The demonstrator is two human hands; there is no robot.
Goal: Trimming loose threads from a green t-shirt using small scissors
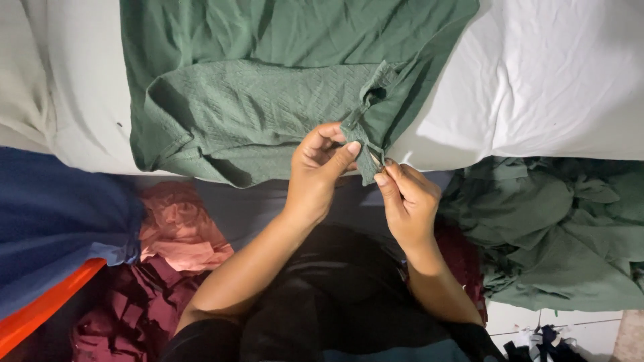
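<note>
Right at the centre of the frame, both hands meet on the lower edge of a green garment [268,100] that lies spread over a white surface [537,87] across the top of the picture. The left hand [318,171] pinches a small folded strip of the green cloth, thumb pressed against the forefinger, so its fingers [349,149] are clamped on the fabric. The right hand [409,201] sits just beside it, lower and to the right, with thumb and forefinger closed together on something thin and pale at the tip of that same strip; it is too small to tell whether this is a thread, a tag or a little tool.

The strip runs roughly up and down, from a gathered fold higher in the frame to the point where the two hands touch it. The left hand holds it a little higher, the right hand at its bottom end, so the cloth lies above and away from both hands, towards the top of the frame.

Around the hands lie other things: a heap of green cloth [557,234] at the right, a pink cloth [178,228] and dark red scraps [127,315] at the lower left, and a blue cloth [54,221] with an orange edge at the far left.
</note>
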